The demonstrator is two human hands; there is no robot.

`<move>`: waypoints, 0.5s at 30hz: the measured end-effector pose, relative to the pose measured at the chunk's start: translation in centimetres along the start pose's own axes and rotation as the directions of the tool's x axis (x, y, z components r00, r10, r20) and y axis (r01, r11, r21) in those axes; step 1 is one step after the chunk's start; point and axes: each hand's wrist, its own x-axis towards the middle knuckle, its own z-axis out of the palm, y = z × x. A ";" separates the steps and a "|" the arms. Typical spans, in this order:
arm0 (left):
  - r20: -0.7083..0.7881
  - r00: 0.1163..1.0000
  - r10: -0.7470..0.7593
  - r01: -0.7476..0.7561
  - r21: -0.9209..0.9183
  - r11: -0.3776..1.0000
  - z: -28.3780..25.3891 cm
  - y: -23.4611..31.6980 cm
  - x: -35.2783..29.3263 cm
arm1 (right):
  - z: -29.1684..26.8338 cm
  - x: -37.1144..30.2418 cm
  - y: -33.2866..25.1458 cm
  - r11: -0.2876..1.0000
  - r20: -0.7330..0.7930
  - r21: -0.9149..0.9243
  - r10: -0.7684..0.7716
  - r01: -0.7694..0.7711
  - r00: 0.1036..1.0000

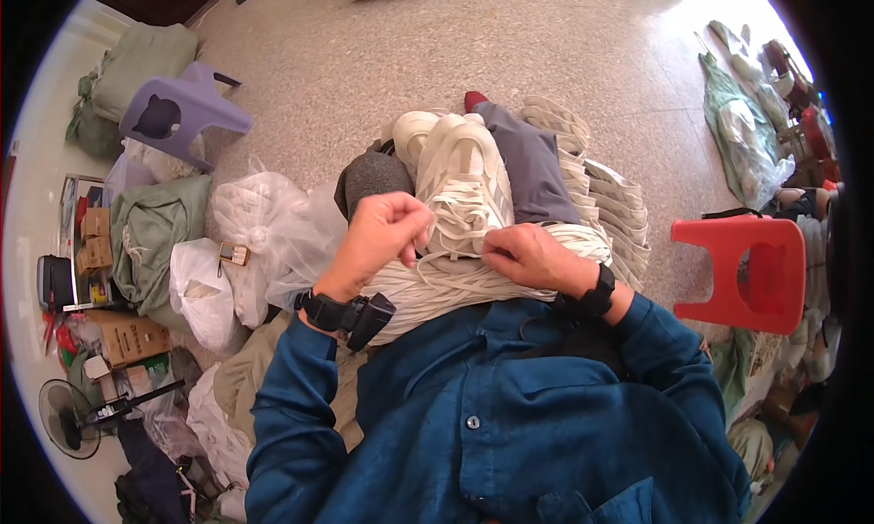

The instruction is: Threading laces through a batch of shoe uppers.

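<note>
Pinched shut at the fingertips, left hand (381, 237), closed on what looks like a thin white lace end, though too small to tell for certain; right hand (533, 258) likewise closed, thumb and forefinger nipping a strand at the near edge of the white sneaker (462, 185). Sneaker resting on the lap, toe toward twelve o'clock, laces already criss-crossed up most of the tongue, only the eyelets nearest the body apparently unfinished, so lacing judged well along with the last rows and any tying left. Under both hands, at six o'clock from the shoe, a thick bundle of white laces (455, 292) draped across the thighs, a large supply left unused. Black wristbands on both wrists, blue shirt sleeves below. At two to three o'clock from the shoe, a fanned stack of white insoles or soles (605, 201) on the speckled floor (382, 60). Farther off at three o'clock, a red plastic stool (760, 269); at ten o'clock, a purple plastic stool (177, 114) tipped on its side. At nine o'clock, clear plastic bags (264, 228) and green sacks (155, 223), with cardboard boxes beyond; at seven o'clock, a small fan (68, 419).
</note>
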 end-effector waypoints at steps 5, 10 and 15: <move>0.181 0.981 -0.076 0.075 0.013 0.997 -0.1 -1.3 -0.2 | -0.1 0.0 0.0 1.000 -0.013 0.003 -0.005 0.005 1.000; -0.041 0.975 0.218 -0.217 0.036 0.976 0.6 -2.1 0.1 | -1.5 0.4 -1.3 0.995 -0.043 0.089 -0.044 0.048 0.998; -0.212 0.956 0.203 -0.231 -0.122 0.965 1.4 -1.8 0.1 | -1.7 1.9 -3.9 0.914 -0.054 0.376 -0.143 0.153 0.988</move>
